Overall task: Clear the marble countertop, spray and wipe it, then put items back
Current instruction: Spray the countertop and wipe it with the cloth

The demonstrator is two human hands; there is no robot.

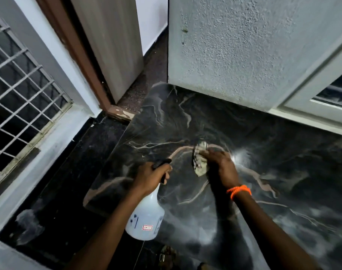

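Left hand (150, 177) grips spray bottle (146, 215), nozzle aimed far; right hand (220, 165) presses cloth (199, 160), apparently bunched, onto tabletop (273, 162) for wiping.

Spray bottle (146, 213) and cloth (199, 162) in hands.

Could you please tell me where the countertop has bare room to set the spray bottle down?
The marble countertop lies bare along the textured wall and right of the right hand. It is crowded only mid-slab, around the cloth and spray bottle.
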